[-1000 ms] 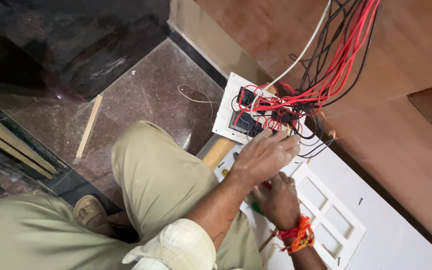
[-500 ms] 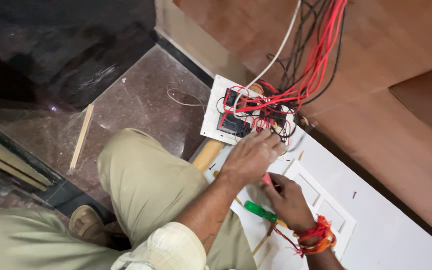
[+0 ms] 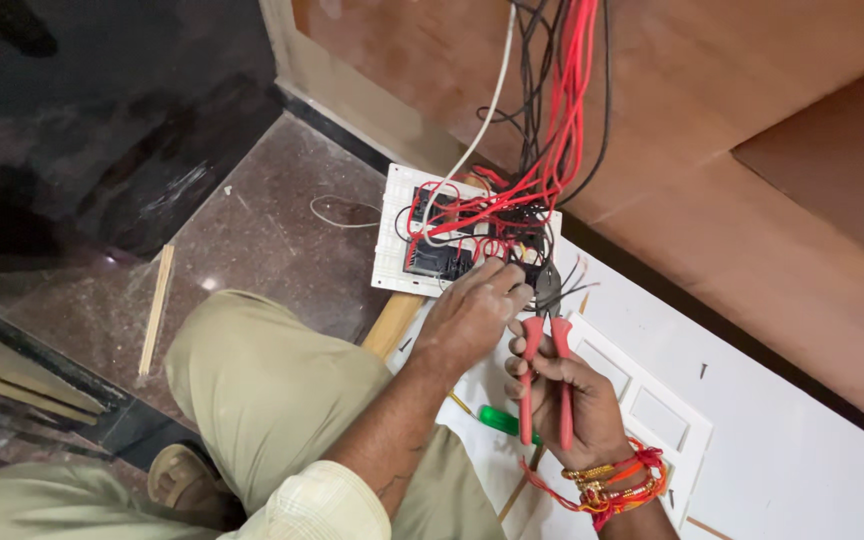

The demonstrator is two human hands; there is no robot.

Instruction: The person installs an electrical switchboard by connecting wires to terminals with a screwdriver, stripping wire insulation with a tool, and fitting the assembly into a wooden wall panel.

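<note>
In the head view, the right hand point(image 3: 570, 398) now grips red-handled pliers point(image 3: 546, 372), absent a moment ago, with the green screwdriver point(image 3: 498, 420) dropped at its nine o'clock. The left hand point(image 3: 474, 315), fingers curled together, pinches wires on the white switch plate point(image 3: 392, 240) at twelve o'clock, so work shifts from screws to wires.

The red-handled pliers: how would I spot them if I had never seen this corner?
Start at the white switch plate lying face-down on the brown stone floor, with red and black wires trailing into it. At its lower right corner, the person's right hand grips the pliers, nose at the wires. Their two long red handles set them apart from the green-handled screwdriver lying beside them.
</note>
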